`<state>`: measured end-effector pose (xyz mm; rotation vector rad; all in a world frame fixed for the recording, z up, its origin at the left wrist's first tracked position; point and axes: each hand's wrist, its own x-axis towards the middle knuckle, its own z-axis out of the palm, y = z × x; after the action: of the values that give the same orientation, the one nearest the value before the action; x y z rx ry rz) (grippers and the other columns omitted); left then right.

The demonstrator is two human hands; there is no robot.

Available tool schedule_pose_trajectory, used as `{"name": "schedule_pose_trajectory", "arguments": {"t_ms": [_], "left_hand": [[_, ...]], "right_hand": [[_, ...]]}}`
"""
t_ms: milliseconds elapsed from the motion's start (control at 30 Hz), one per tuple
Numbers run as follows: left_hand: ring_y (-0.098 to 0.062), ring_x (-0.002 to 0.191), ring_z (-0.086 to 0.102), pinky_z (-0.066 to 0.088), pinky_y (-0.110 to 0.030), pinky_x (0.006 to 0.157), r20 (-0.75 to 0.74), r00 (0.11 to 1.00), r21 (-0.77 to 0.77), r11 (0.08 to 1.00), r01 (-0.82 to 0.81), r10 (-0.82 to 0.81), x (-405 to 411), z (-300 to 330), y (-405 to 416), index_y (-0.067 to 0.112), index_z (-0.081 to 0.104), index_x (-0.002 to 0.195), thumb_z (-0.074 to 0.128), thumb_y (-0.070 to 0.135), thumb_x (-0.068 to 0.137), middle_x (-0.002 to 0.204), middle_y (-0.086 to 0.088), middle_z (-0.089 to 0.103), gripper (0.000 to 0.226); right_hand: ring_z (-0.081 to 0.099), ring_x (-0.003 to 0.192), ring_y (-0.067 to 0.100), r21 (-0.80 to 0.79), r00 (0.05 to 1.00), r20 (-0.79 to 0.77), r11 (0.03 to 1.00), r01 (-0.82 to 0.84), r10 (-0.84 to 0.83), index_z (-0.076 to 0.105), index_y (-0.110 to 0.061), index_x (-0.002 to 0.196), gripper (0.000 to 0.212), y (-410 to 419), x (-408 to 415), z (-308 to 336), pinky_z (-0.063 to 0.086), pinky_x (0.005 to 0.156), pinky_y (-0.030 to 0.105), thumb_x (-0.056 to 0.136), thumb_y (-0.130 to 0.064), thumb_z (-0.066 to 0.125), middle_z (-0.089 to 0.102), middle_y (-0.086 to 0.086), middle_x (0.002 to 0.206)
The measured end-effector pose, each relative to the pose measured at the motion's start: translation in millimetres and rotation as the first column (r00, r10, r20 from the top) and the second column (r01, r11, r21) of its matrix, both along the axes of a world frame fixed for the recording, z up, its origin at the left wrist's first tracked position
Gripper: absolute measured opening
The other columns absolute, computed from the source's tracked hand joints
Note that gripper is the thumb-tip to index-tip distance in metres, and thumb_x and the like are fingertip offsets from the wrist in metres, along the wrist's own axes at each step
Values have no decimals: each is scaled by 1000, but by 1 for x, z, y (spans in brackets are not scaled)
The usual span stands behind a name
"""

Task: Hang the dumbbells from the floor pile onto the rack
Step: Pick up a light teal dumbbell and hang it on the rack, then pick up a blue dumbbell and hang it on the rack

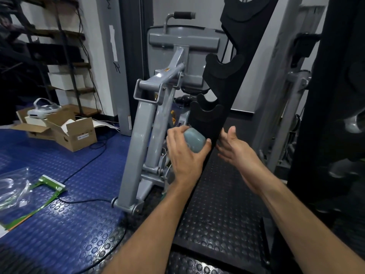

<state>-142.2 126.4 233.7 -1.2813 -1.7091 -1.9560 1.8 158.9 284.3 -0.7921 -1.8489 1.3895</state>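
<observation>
Black steel is making up the rack [233,76], a tall slanted upright standing in the middle of the scene, with scooped cradles stepping down its left edge. The lowest cradle in view [207,113] is sitting empty just above the hands. Behind it, farther off and to the left, a grey gym machine [142,123] is leaning over the studded floor mat [221,210].

The dumbbell [194,140] is showing only one rounded, dull blue-grey end; its handle and other head are hiding behind the rack edge and the hand. It is hanging in the air against the rack's left edge, just under that empty cradle, not yet seated.

The left hand [183,155] is making a closed grip on that head, fingers wrapping over the top and the thumb pressing from the right. The right hand [235,147] is hovering open just beside the rack's near face, palm turned left, holding nothing.

The coating is looking matte and slightly rubbery, so it is probably offering fair friction. The piece is small but likely dense and rigid. Gripping by the head is giving little control; the handle, once reachable, is likely the surer hold, with the free hand supporting the far end.
</observation>
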Motion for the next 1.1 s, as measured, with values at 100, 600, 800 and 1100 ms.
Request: {"name": "schedule_pose_trajectory", "arguments": {"t_ms": [100, 600, 800, 1100], "left_hand": [[-24, 113, 49, 48, -51, 93, -120, 992, -17, 999, -39, 37, 3, -9, 3, 7, 56, 123, 83, 42, 80, 121, -7, 52, 62], [-28, 148, 37, 36, -56, 117, -106, 994, -48, 999, -18, 13, 12, -15, -18, 3, 38, 152, 82, 57, 80, 159, -14, 37, 100], [-32, 129, 44, 41, -43, 109, -88, 994, 82, 995, -62, 69, 52, -66, -61, -6, 58, 126, 86, 23, 79, 137, -23, 47, 61], [-12, 87, 59, 52, -38, 81, 62, 947, -499, 812, 303, -316, 66, -218, -82, 17, 64, 100, 65, 21, 96, 98, 5, 59, 6]], "right_hand": [[44, 145, 10, 12, 1000, -2, 1000, -9, 9, 33, -29, 160, 71, -1, 1, -2, 43, 102, 16, 100, -67, 24, 40, -10, 161], [54, 129, 7, 5, 994, -46, 995, 99, -99, 43, -36, 153, 61, -7, 7, -10, 41, 113, 39, 102, -66, 30, 51, -16, 150], [59, 128, 12, -29, 979, 96, 983, 182, -178, 36, -27, 159, 75, -6, 22, -54, 45, 112, 46, 99, -72, 30, 49, -4, 157], [67, 100, 8, -182, 899, 422, 960, 214, -121, 51, -16, 150, 55, -3, 56, -215, 46, 69, 18, 103, -45, 56, 62, 1, 140]]}}
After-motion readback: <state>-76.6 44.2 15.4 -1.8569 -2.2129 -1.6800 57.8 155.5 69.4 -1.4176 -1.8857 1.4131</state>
